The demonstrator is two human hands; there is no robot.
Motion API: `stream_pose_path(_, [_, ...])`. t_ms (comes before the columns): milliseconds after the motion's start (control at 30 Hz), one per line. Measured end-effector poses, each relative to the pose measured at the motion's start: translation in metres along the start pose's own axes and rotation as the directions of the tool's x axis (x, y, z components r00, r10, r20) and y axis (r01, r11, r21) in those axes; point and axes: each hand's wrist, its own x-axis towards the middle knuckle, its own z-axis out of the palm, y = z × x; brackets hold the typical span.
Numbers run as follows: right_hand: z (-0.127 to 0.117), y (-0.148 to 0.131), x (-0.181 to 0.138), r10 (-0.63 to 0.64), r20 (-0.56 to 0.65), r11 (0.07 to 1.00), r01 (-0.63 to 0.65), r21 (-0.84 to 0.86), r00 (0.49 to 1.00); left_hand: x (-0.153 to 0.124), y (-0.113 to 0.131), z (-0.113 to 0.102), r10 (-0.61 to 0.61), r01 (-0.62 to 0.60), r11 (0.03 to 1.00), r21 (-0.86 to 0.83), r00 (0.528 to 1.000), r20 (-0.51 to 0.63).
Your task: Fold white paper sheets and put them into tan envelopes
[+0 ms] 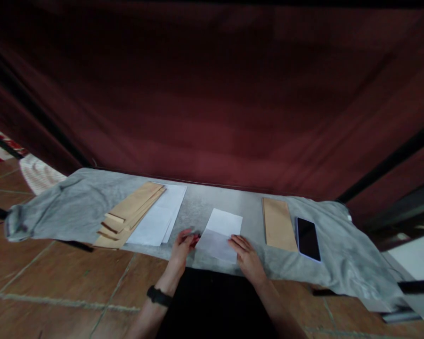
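A white sheet of paper [223, 227] lies in the middle of the grey cloth-covered table [74, 207], its near part folded up. My left hand [183, 245] pinches the sheet's near left edge, fingers closed; something small and red shows at its fingertips. My right hand [245, 254] rests flat on the sheet's near right corner, fingers stretched out. A black band sits on my left wrist.
A fanned stack of brown envelopes [130, 214] lies left, partly over white sheets [162, 216]. One brown envelope [278, 223] and a dark phone [307, 238] lie right. A dark red curtain hangs behind. Tiled floor shows below.
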Motion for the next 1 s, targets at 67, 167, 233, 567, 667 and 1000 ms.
stream_pose_path(67, [-0.002, 0.002, -0.003, -0.001, 0.0, 1.0, 0.001, -0.018, 1.0, 0.006, 0.004, 0.011, 0.222, -0.228, 0.944, 0.24, 0.974, 0.054])
stream_pose_path(167, [-0.001, 0.0, -0.005, -0.039, 0.039, 0.998, 0.041, -0.048, 0.998, 0.006, 0.008, 0.041, 0.337, -0.54, 0.727, 0.424, 0.819, 0.465])
stream_pose_path(233, [-0.001, -0.003, -0.005, -0.05, 0.057, 0.997, 0.053, -0.058, 0.997, 0.002, 0.008, 0.065, 0.259, -0.681, 0.621, 0.387, 0.645, 0.719])
stream_pose_path(567, [-0.005, -0.006, -0.004, -0.03, 0.072, 0.996, 0.036, -0.087, 0.997, 0.037, -0.008, 0.106, 0.275, -0.809, 0.292, 0.51, 0.582, 0.766])
stream_pose_path(667, [-0.004, -0.007, -0.004, -0.028, 0.075, 0.996, 0.034, -0.082, 0.997, 0.051, -0.006, 0.091, 0.336, -0.764, 0.237, 0.601, 0.644, 0.687])
stream_pose_path(1000, [-0.002, -0.007, -0.005, -0.012, 0.074, 0.998, 0.016, -0.058, 0.997, 0.06, 0.004, 0.032, 0.265, -0.578, 0.585, 0.569, 0.799, 0.539])
